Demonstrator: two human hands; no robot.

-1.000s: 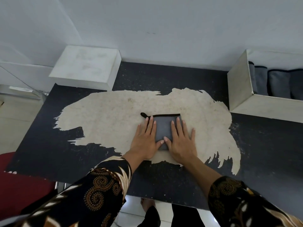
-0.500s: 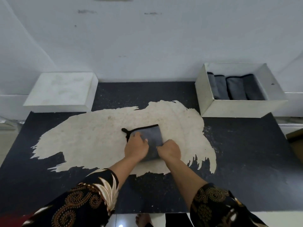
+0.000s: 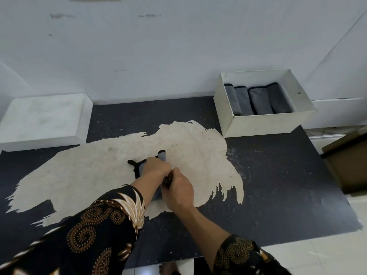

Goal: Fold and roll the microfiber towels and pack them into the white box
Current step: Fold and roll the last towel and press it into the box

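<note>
Gripping grey towel (image 3: 162, 155): left hand (image 3: 156, 167), right hand (image 3: 178, 190) fingers clenched | white box (image 3: 264, 124) far-right, four rolls (image 3: 258, 100) inside

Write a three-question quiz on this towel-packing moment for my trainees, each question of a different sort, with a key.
1. True or false: the white box is empty.
2. How many rolled towels lie in it?
A) one B) four C) seven
3. Fill in: the left hand and right hand work the grey towel on the ____ patch of the black table.

Key: 1 false; 2 B; 3 pale (worn).
</note>
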